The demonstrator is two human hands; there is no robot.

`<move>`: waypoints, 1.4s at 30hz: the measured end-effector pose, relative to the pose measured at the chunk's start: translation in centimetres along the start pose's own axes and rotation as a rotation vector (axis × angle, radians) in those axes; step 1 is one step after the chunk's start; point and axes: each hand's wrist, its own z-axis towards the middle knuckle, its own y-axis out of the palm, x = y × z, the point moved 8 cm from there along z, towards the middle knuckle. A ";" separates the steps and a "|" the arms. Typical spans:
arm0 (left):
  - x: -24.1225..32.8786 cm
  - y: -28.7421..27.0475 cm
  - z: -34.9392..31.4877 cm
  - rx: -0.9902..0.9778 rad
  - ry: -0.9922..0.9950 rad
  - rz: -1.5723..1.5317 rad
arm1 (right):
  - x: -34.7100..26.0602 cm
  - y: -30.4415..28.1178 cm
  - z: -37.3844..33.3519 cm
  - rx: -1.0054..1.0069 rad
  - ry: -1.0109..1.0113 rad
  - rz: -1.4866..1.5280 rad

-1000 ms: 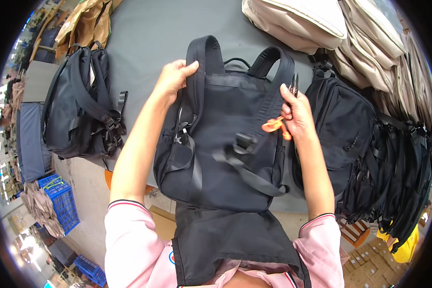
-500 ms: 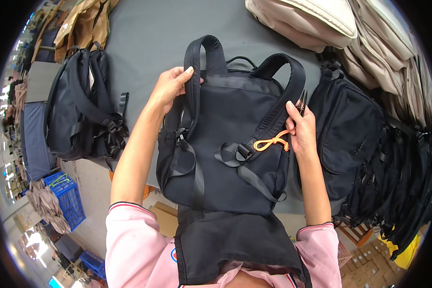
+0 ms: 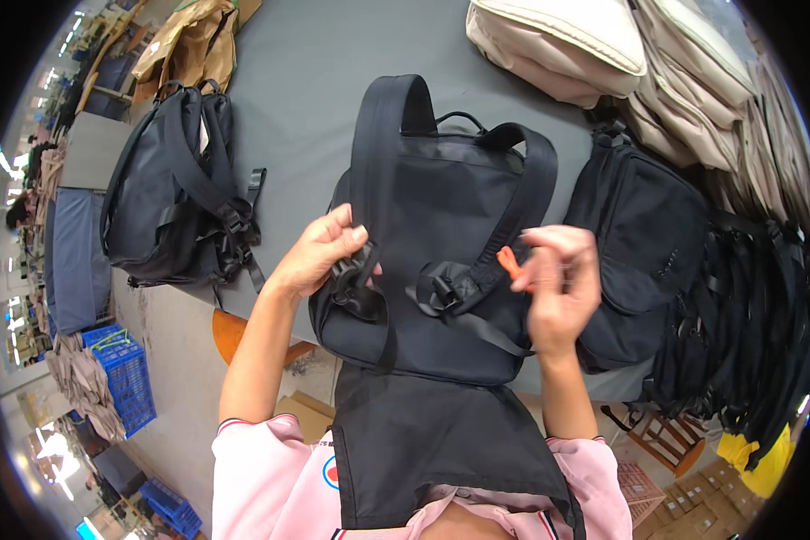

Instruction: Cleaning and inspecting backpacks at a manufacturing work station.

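Observation:
A black backpack (image 3: pixel 454 202) lies on the grey table with its back panel and shoulder straps facing up. My left hand (image 3: pixel 319 252) is closed around the lower end of the left shoulder strap (image 3: pixel 373 153), beside the dark buckle and webbing there. Over the backpack's right edge, my right hand (image 3: pixel 562 288) is raised and blurred, its fingers curled. A bright orange cord (image 3: pixel 510 261) shows at its fingertips; whether the hand grips it is unclear. The right shoulder strap (image 3: pixel 535 171) runs down to a black buckle (image 3: pixel 443 292) on the panel.
Another black backpack (image 3: pixel 175 189) stands on the table at left. To the right lie a black backpack (image 3: pixel 648 234) and several more dark ones, with pale beige bags (image 3: pixel 558 45) behind. Brown paper (image 3: pixel 189 49) sits at far left. A blue crate (image 3: pixel 126 378) and wooden stool (image 3: pixel 670 441) are below.
My left hand has slid down the left strap to its buckle end. My right hand has come off the right strap, and the orange cord has moved with it. The pointed dark tool seen there no longer shows.

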 end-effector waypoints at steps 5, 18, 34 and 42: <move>3.1 1.8 -2.6 0.107 0.131 -0.073 | -1.0 7.5 -1.8 -0.261 0.020 -0.063; 5.5 4.2 -11.4 0.264 0.779 0.764 | 0.3 14.7 -4.2 -0.222 0.506 0.498; 3.9 5.1 -7.7 -0.118 0.757 0.584 | -3.0 8.0 -9.1 0.133 0.184 -0.331; 3.7 5.6 -7.5 -0.088 0.834 0.723 | -5.3 8.2 -8.0 0.031 0.145 -0.477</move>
